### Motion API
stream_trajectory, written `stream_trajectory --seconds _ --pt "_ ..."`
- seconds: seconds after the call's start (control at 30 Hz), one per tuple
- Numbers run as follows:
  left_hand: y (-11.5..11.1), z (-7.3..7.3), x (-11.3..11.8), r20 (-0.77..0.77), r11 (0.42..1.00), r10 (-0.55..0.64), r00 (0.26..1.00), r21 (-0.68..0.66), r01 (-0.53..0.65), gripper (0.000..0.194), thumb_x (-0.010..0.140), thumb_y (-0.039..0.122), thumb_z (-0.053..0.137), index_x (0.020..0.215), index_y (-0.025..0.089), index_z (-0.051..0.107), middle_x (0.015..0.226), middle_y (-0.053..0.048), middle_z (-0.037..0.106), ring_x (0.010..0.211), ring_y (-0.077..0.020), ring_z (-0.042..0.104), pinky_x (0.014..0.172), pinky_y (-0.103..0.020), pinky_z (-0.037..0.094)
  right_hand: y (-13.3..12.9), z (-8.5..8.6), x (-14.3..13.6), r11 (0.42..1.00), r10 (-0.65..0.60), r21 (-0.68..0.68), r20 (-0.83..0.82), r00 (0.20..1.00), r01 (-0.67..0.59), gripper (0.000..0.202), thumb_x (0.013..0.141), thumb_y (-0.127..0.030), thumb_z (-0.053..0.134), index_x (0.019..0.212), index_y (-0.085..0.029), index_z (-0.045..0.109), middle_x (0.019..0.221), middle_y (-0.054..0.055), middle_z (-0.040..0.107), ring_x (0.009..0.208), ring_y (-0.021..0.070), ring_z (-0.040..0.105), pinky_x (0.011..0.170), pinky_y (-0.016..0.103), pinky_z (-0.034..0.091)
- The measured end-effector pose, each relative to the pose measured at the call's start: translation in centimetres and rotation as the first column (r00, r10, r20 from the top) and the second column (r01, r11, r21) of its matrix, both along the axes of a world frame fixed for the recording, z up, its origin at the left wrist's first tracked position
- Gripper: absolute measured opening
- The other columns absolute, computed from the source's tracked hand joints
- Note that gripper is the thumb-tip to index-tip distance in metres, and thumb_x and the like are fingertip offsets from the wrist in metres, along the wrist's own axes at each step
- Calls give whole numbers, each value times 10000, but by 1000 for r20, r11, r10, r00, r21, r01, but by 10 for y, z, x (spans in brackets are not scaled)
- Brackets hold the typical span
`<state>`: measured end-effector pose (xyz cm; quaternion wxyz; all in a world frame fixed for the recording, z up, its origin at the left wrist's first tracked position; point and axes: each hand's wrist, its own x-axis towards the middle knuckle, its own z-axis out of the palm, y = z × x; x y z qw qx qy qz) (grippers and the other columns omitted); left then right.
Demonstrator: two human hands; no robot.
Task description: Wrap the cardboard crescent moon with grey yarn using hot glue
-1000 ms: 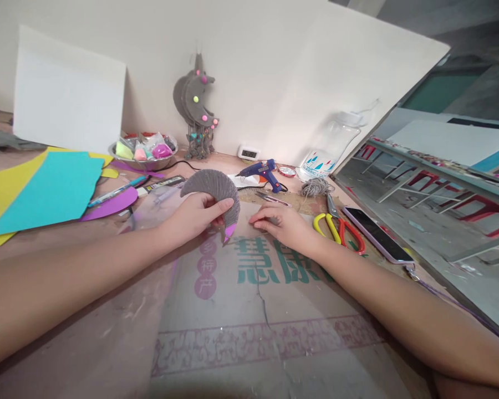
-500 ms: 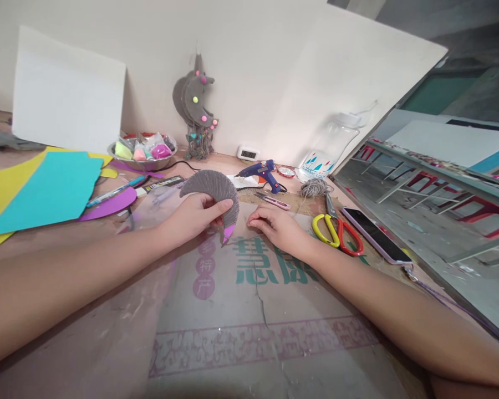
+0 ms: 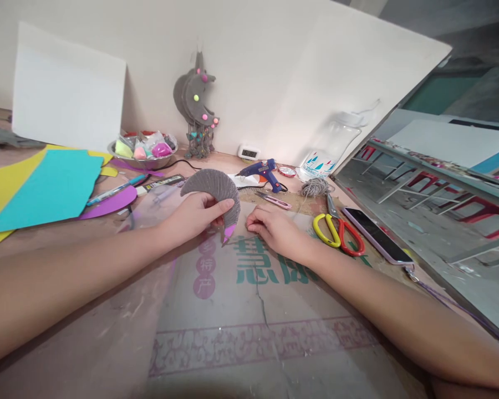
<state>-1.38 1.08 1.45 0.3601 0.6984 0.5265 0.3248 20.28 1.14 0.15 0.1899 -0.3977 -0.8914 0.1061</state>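
Note:
My left hand (image 3: 199,213) pinches a crescent moon shape (image 3: 214,185) wound in grey yarn, thumb on its front face. The crescent's lower tip is bare purple. Just to the right, my right hand (image 3: 272,224) is closed with thumb and forefinger together on a strand of grey yarn, which is so thin that it barely shows. A ball of grey yarn (image 3: 315,187) lies beyond that hand. Scissors (image 3: 336,230) with one yellow and one red handle lie right of my right wrist. A pink craft knife (image 3: 274,200) lies behind my right hand.
A blue glue gun (image 3: 261,172), a small digital clock (image 3: 248,152) and a clear jar (image 3: 328,147) stand at the back. A finished moon ornament (image 3: 195,100) hangs there. Coloured sheets (image 3: 45,191) and a bowl (image 3: 143,160) are left; a phone (image 3: 376,235) lies right.
Almost nothing differs. Both hands keep their places and their grips, and the view has shifted very slightly.

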Motion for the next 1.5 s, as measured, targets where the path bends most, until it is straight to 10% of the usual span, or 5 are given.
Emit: stream_trajectory --seconds 0.43,0.73,1.5 --pt "-4 3 0 69 999 -18 997 -49 22 428 776 560 483 612 169 542 603 -21 618 535 -133 547 510 -233 387 -7 3 5 987 -159 -36 -286 945 155 181 952 -282 332 859 -198 462 827 32 657 760 149 560 729 284 391" --pt "-6 4 1 42 999 -13 999 -40 15 441 778 566 481 600 166 540 594 -22 615 539 -133 549 502 -226 385 -13 6 4 958 13 286 -16 1000 -8 214 929 -222 363 823 -196 548 752 38 632 766 180 544 797 332 380" --pt "-4 3 0 44 998 -6 999 -57 8 442 763 578 497 609 166 547 602 -28 631 545 -138 564 509 -231 392 -13 7 3 943 109 311 42 993 -117 187 925 -204 336 823 -201 491 789 56 581 787 188 491 793 348 394"
